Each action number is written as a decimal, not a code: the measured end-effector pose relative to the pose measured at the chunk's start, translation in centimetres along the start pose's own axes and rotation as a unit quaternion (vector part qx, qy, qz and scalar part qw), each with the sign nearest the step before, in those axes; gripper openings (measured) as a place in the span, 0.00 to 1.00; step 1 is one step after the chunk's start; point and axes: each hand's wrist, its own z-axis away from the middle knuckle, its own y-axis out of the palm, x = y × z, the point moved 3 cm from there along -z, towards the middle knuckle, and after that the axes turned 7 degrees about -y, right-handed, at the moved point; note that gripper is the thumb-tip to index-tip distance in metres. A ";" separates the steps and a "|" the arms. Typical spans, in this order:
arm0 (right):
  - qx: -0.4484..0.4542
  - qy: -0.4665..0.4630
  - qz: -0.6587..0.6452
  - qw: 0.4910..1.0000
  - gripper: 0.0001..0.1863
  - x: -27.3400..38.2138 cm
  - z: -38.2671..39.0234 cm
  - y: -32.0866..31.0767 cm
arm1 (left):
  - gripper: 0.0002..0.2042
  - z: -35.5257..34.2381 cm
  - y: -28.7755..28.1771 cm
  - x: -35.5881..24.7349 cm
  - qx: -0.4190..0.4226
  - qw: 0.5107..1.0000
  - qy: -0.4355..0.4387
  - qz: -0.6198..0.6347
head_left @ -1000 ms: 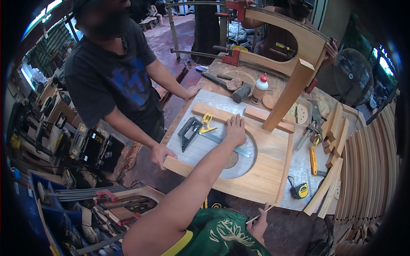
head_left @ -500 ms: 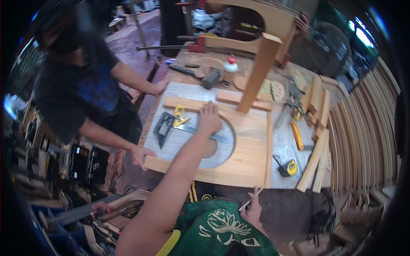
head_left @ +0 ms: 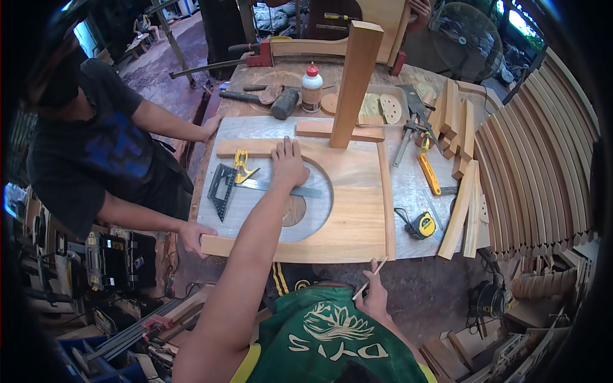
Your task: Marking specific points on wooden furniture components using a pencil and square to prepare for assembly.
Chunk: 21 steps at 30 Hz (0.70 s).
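My left hand lies with its fingers stretched out on the far arm of a U-shaped wooden panel, beside its rounded cutout. My right hand, low by the near edge, grips a thin, pale stick like a pencil. Inside the cutout are a yellow-headed combination square, partly under my left forearm, and a black speed square. An upright wooden post stands at the panel's far side, by a short wooden strip. A co-worker's hand touches the panel's near left end.
A mallet and a red-capped glue bottle stand farther back. To the right lie a tape measure, a yellow-handled tool and wooden strips. Curved wooden pieces are stacked at the far right.
The view has shifted, so the bench sits farther left and higher. My left hand stays flat on the panel, and my right hand keeps hold of the thin stick.
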 end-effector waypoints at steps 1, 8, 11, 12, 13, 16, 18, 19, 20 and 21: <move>0.000 0.001 0.000 1.000 0.28 -0.1 0.0 0.0 | 0.49 0.1 0.0 0.0 0.001 1.000 0.001 0.000; 0.024 0.020 0.002 1.000 0.28 0.2 -0.2 -0.5 | 0.47 0.4 -0.7 0.0 0.013 1.000 -0.007 0.007; 0.017 -0.007 0.013 1.000 0.28 -0.1 -0.2 -0.2 | 0.47 0.6 -0.6 0.3 0.005 1.000 -0.007 0.008; -0.001 -0.045 0.032 0.998 0.29 -0.1 -0.2 -0.2 | 0.47 0.6 -0.7 0.4 0.003 1.000 -0.004 0.008; -0.001 -0.044 0.034 0.998 0.29 -0.1 -0.2 -0.3 | 0.47 0.4 -0.3 0.3 0.004 1.000 -0.004 0.010; 0.006 -0.028 0.032 0.999 0.29 -0.1 -0.2 -0.5 | 0.48 0.3 0.1 0.1 -0.001 1.000 0.005 0.007; 0.011 -0.030 0.026 0.999 0.30 -0.3 -0.2 -0.5 | 0.47 0.4 -0.1 -0.1 0.002 1.000 0.001 0.008; 0.011 -0.031 0.026 0.999 0.30 -0.4 -0.2 -0.4 | 0.47 0.4 -0.2 0.0 0.001 1.000 0.001 0.008; 0.005 -0.044 0.031 0.999 0.30 -0.4 -0.3 -0.4 | 0.48 0.4 -0.3 0.0 0.002 1.000 0.000 0.009; 0.000 -0.057 0.036 0.998 0.30 -0.4 -0.3 -0.5 | 0.48 0.4 -0.4 0.1 0.002 1.000 0.000 0.010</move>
